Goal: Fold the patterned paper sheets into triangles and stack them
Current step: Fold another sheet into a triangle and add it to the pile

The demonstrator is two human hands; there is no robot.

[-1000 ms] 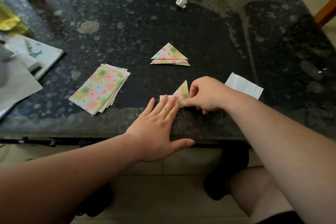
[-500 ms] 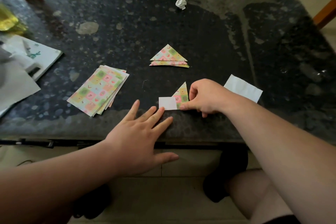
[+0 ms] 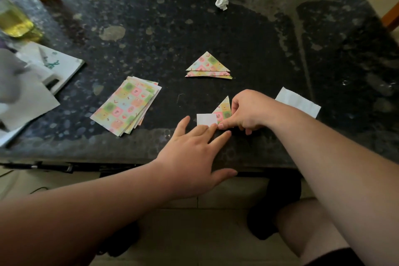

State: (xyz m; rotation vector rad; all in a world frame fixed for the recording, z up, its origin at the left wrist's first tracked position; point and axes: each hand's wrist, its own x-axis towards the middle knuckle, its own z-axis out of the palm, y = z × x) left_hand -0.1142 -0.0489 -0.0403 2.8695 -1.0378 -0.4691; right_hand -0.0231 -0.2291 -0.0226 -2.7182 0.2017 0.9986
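The counter [image 3: 237, 34] was black, speckled and blotched with grey. The flat sheets [image 3: 126, 106], the pile of triangles [image 3: 208, 66] and the half-folded sheet [image 3: 223, 109] by the front edge bore pastel checks of pink, green, yellow and blue, the last showing a plain white underside. The crumpled ball [image 3: 222, 2] near the far edge was white.

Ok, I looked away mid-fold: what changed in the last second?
The left hand slid back toward the person, uncovering the white flap; its fingertips now touch only its near edge. The right hand still pinches the fold. The triangles and sheets stayed put.
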